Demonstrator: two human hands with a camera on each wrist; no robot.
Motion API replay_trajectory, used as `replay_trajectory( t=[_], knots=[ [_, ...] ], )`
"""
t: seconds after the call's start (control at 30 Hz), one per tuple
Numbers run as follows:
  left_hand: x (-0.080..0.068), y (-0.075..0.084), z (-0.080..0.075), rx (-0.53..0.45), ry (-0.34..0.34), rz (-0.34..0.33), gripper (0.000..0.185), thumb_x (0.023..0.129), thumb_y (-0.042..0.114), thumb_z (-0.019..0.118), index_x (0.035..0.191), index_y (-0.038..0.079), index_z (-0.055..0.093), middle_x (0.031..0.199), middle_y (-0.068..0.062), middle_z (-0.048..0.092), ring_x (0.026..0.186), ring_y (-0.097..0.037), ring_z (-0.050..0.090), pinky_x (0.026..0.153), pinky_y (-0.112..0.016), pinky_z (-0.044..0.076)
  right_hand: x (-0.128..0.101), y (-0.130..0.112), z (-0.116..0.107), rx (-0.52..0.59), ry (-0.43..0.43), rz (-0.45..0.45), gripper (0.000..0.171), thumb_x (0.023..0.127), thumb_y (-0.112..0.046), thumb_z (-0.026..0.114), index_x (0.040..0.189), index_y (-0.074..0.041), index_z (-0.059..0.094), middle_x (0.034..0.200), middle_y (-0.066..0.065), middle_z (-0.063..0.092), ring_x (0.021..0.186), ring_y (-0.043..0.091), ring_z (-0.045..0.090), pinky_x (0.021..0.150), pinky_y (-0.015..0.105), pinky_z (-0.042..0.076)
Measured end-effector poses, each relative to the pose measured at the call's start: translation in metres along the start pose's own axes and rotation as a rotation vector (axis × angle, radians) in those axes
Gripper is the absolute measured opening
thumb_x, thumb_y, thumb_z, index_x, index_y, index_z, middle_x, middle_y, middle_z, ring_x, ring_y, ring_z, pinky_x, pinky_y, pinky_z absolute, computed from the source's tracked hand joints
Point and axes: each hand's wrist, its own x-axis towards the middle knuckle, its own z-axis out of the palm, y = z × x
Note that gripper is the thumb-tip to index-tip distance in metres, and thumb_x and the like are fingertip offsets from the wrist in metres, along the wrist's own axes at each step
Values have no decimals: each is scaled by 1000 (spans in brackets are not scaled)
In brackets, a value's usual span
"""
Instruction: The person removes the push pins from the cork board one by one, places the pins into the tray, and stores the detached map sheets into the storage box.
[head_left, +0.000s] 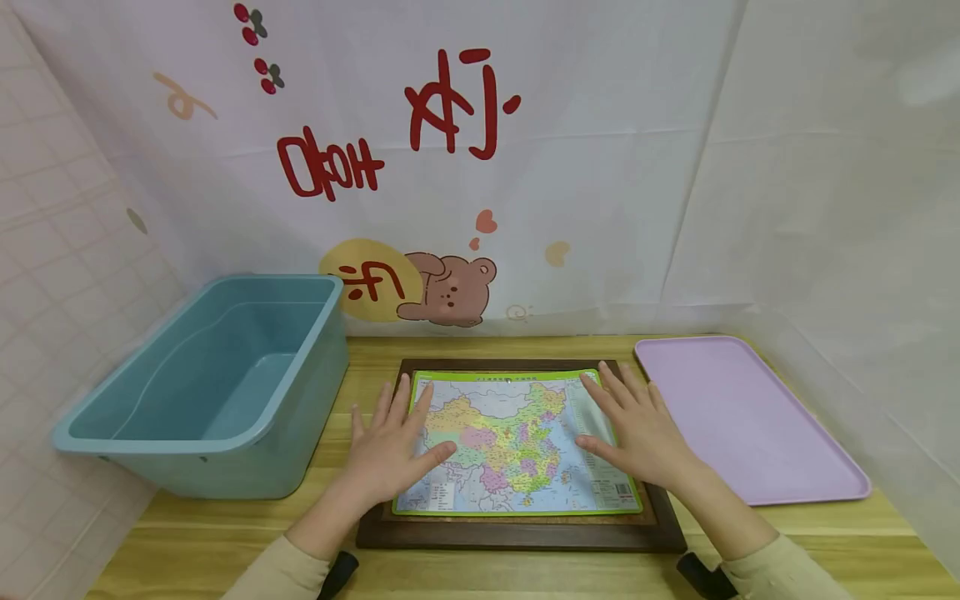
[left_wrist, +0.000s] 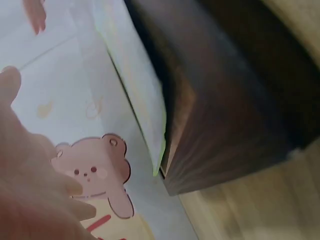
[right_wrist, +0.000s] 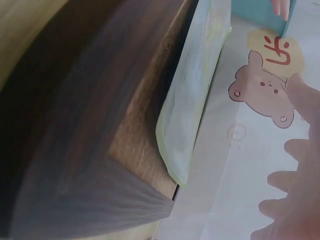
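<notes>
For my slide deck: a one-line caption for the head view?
Both hands, left and right, rest flat on a map in a dark tray.

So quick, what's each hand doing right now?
Left hand: open, flat on the map.
Right hand: open, flat on the map.

From my seat the head view is bright, evenly lit and sharp, with only soft shadows under the blue tub [head_left: 217,392] and wide-angle bending at the edges. Both wrist views are blurred and close: the dark wooden frame [right_wrist: 90,130] smears, and my fingers [right_wrist: 285,180] wash out pale.
</notes>
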Motion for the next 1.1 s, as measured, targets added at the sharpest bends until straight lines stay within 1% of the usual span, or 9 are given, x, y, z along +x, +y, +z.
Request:
replay_trajectory(
  t=[0.07,0.13,0.33,0.47,0.6,0.7,0.83,0.9,1.1],
  knots=[
    [0,2,3,-6,23,18,93,90,72,50,159,18,21,164,-15,1,148,-41,-3,104,-76,-10,1,-1,0,16,12,-2,86,89,-55,67,156,-14,32,161,19,22,146,47,12,104,77,15],
    [0,4,6,-2,31,38,92,90,72,51,159,18,22,163,-16,3,148,-42,-2,104,-76,-9,1,-3,0,33,33,-7,86,88,-52,70,156,-14,33,160,20,23,145,47,14,104,77,15],
    [-5,11,13,7,-1,82,90,90,69,54,159,19,25,162,-20,11,148,-43,1,104,-78,-5,5,-7,5,49,108,-28,85,86,-47,74,154,-12,37,157,21,31,142,49,23,104,75,20],
    [-8,12,16,12,-5,107,90,89,68,57,158,19,27,161,-20,16,148,-44,3,104,-78,-3,8,-9,10,68,99,-18,84,88,-49,72,155,-13,36,157,18,32,143,47,25,106,72,20],
    [-9,12,19,26,4,137,90,88,67,58,158,20,28,161,-20,20,147,-44,6,104,-79,2,9,-12,14,130,89,-6,83,89,-49,71,155,-14,35,158,16,31,144,45,23,106,73,20],
    [-9,12,21,27,17,162,88,88,66,60,157,19,33,159,-20,25,147,-45,12,105,-78,5,12,-15,17,160,96,-6,83,89,-47,72,155,-14,36,157,16,33,144,45,24,106,73,21],
    [-10,12,22,24,22,200,84,88,63,62,153,16,40,157,-18,31,145,-46,20,106,-77,5,17,-20,20,182,108,-16,81,89,-43,73,154,-12,37,155,17,37,142,44,28,110,68,21],
    [-10,12,22,34,19,215,82,88,63,62,153,16,41,157,-17,32,144,-46,22,106,-77,7,20,-23,21,195,113,-29,79,89,-41,74,153,-11,38,154,18,38,141,45,30,111,66,20],
    [-12,12,24,40,11,254,80,89,59,64,152,14,43,154,-19,38,141,-46,30,105,-76,16,29,-31,25,200,135,-56,78,88,-39,75,151,-8,42,151,19,41,140,44,32,110,68,20]
  ],
)
